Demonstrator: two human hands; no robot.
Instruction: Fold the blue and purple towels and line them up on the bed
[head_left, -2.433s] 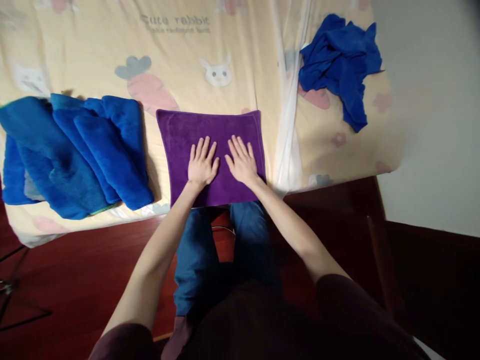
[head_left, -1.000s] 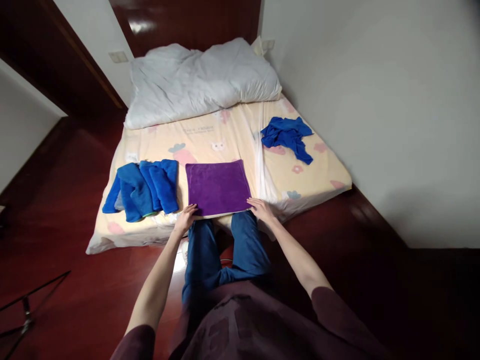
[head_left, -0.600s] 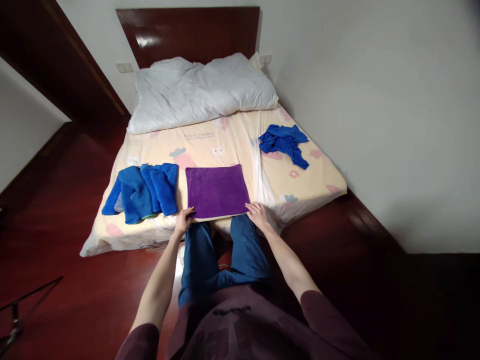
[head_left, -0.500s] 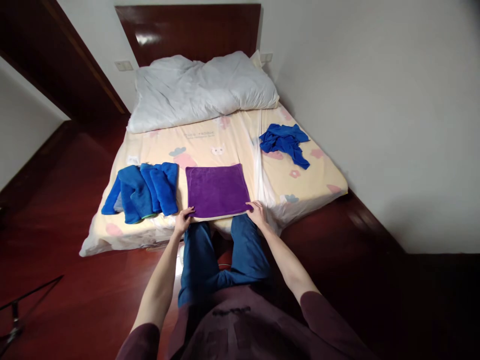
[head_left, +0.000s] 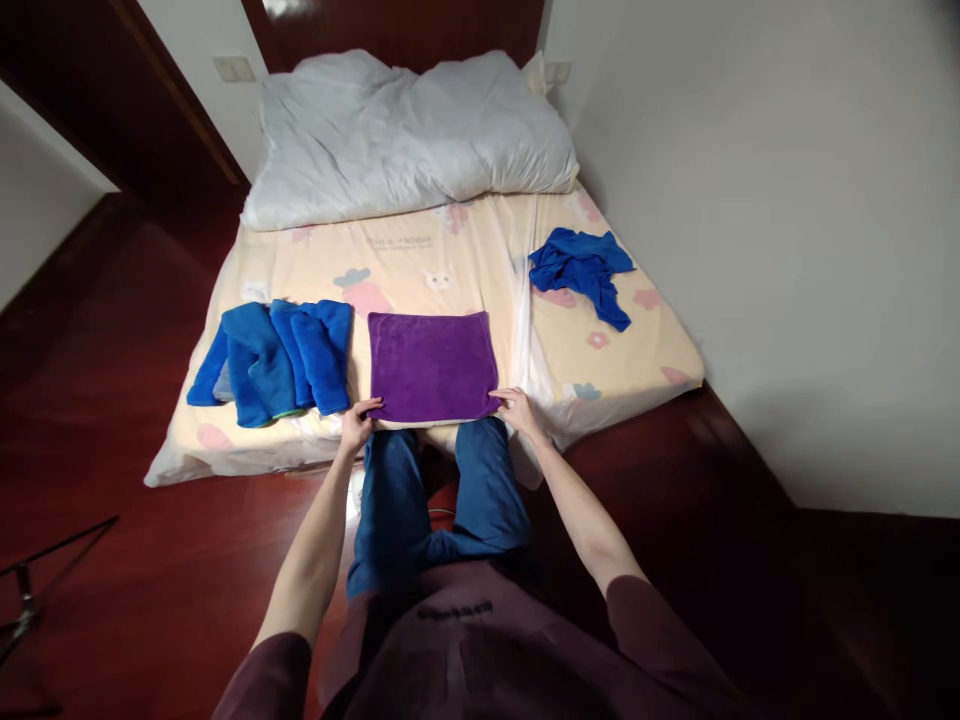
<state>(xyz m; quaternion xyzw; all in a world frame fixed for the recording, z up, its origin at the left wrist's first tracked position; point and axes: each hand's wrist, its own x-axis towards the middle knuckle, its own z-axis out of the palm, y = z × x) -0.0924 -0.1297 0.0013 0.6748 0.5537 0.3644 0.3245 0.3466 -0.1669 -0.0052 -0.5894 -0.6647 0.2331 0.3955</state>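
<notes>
I've got my left hand (head_left: 355,427) and right hand (head_left: 517,409) pinching the near corners of the purple towel (head_left: 431,365), flat at the bed's (head_left: 480,250) near edge beside the blue towels (head_left: 274,355).

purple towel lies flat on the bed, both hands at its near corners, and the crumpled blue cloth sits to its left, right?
Not quite. In the head view the crumpled blue cloth lies to the right of the purple towel. The left hand and right hand are at its near corners on the bed.
</notes>
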